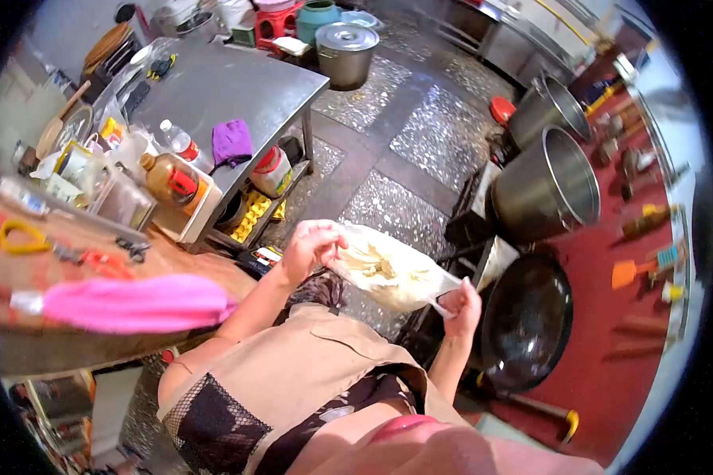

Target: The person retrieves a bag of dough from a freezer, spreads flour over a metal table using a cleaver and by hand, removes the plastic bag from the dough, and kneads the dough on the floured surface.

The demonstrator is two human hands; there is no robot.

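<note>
A clear plastic bag (388, 273) hangs stretched between my two hands, in front of my body. Pale yellowish pieces lie inside it; their kind is not plain. My left hand (313, 247) pinches one end of the bag with bent fingers. The other end, gathered and twisted, is gripped by my right hand (459, 309). Just beyond my right hand sits a large black wok (528, 323). A pink cloth (135, 304) lies on the wooden surface (174, 265) to the left of my left arm.
A steel table (269, 79) at the left carries bottles, bags and a purple cloth (231, 142). Tall steel pots (543, 190) stand at the right, near hanging utensils (638, 269). A lidded pot (347, 59) rests on the floor at the back. Yellow-handled scissors (25, 237) lie far left.
</note>
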